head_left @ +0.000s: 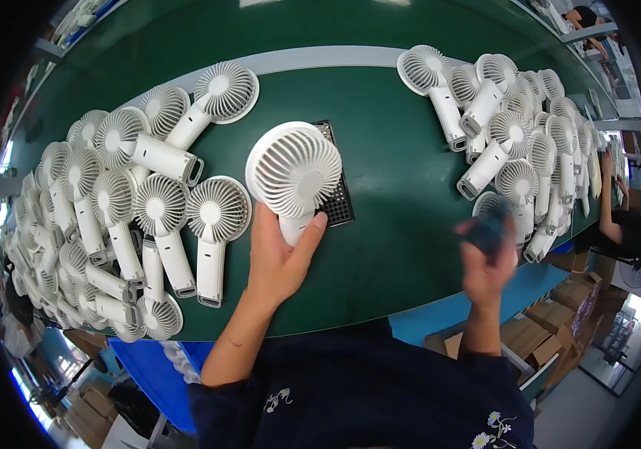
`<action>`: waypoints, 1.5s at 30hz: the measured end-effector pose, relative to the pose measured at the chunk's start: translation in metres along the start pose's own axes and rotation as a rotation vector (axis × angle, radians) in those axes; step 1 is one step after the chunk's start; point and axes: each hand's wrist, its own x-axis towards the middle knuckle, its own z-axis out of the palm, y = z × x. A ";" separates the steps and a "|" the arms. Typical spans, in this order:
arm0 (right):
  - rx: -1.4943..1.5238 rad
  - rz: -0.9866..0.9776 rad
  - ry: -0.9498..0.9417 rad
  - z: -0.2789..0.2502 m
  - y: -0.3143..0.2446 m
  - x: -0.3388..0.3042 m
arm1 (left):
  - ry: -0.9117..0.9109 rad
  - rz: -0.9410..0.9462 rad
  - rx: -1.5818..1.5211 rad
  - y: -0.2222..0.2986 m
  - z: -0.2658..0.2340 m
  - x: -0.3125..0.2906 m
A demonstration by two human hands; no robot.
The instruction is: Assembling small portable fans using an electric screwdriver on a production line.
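In my left hand is a white handheld fan, gripped by its handle with the round grille facing up. A black tray with rows of small holes lies on the table, partly hidden behind the fan head. My right hand, raised at the right beside the right-hand pile, is closed on a dark blue-green object; motion blurs it, so its kind cannot be made out. Close to that hand, a white fan rests at the edge of the pile.
Piles of white handheld fans cover the left side of the green table, with another pile on the right. A grey strip crosses the far side. Cardboard boxes stand below at the right. Another person works beyond the right pile.
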 end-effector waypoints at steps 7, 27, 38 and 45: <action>1.307 -0.600 0.245 0.027 -0.048 0.050 | -0.035 -0.096 -0.211 0.007 0.003 -0.010; 1.291 -0.577 -0.201 0.102 -0.059 0.087 | -0.231 0.128 0.636 0.028 -0.037 -0.109; 1.288 -0.574 -0.156 0.113 -0.052 0.095 | -0.411 0.333 0.901 0.012 -0.027 -0.029; 1.229 -0.527 -0.047 0.110 -0.046 0.097 | -0.316 0.313 0.910 0.021 -0.013 -0.006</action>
